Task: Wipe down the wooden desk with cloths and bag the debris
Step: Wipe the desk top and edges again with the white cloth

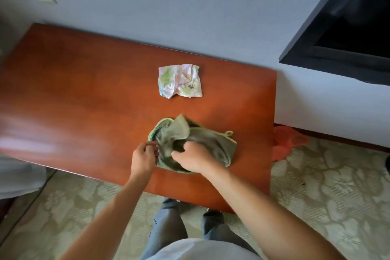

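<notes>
A crumpled green cloth (pixel 213 143) lies near the front edge of the reddish wooden desk (pixel 84 95). My left hand (pixel 142 159) pinches the cloth's left edge with curled fingers. My right hand (pixel 193 159) grips a bunched fold in the cloth's middle. A small pale cloth (pixel 179 81) with green and pink patches lies flat further back on the desk, apart from both hands.
An orange plastic bag (pixel 285 141) lies on the patterned carpet past the desk's right edge. A dark television (pixel 348 34) hangs on the wall at upper right. A white object (pixel 19 175) sits at the left edge.
</notes>
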